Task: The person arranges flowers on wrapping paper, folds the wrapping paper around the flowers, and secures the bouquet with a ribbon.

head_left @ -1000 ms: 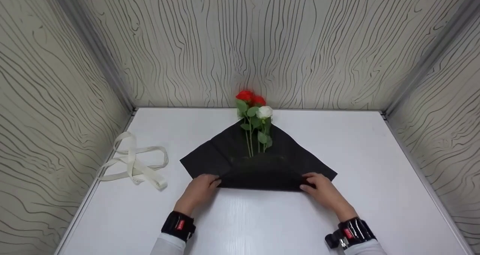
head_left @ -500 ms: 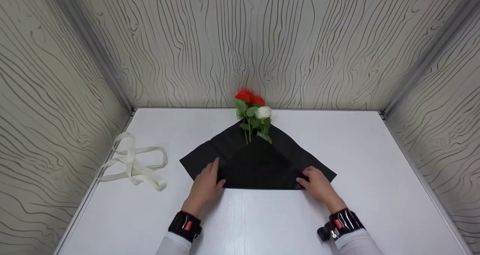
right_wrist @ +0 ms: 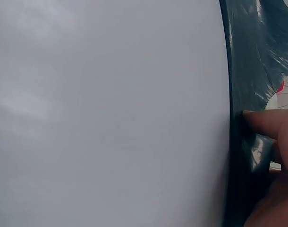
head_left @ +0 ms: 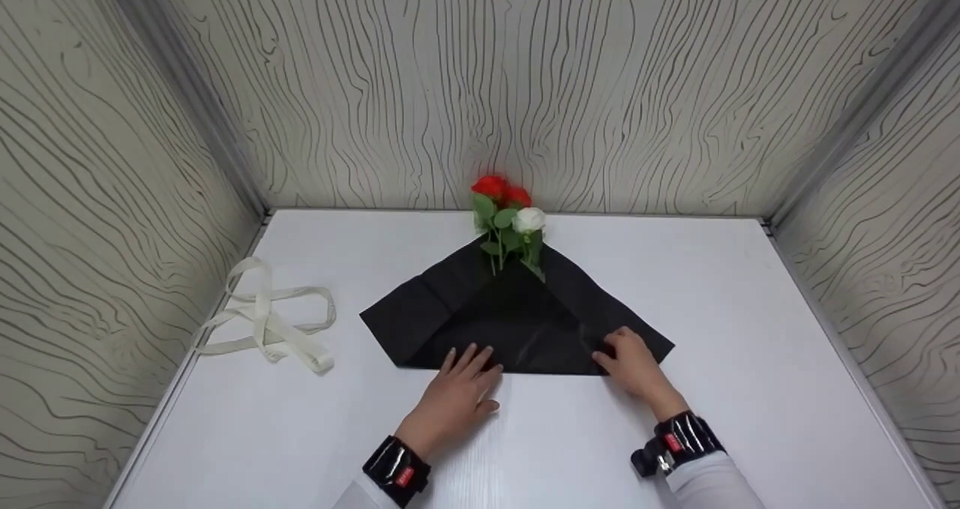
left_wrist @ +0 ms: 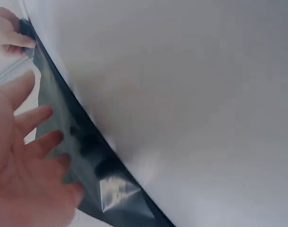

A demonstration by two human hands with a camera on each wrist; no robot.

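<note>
Black wrapping paper (head_left: pixel 517 329) lies on the white table with its near part folded up over the flower stems. Two red roses (head_left: pixel 491 187) and a white rose (head_left: pixel 529 220) stick out beyond its far edge, with green leaves; their lower stems are hidden under the fold. My left hand (head_left: pixel 457 404) has its fingers spread, fingertips at the folded near edge; in the left wrist view the fingers (left_wrist: pixel 45 142) hover or rest over the paper, I cannot tell which. My right hand (head_left: pixel 634 363) pinches the fold's right end between thumb and curled fingers.
A loosely looped cream ribbon (head_left: pixel 266 321) lies on the table (head_left: pixel 750 299) at the left. Wood-grain patterned panels (head_left: pixel 637 97) stand behind and at both sides, close behind the flower heads.
The paper's near flap has been laid flat over the stems, its point now reaching the leaves. My left hand let go of the left end and moved right along the edge. The right hand stayed there.
</note>
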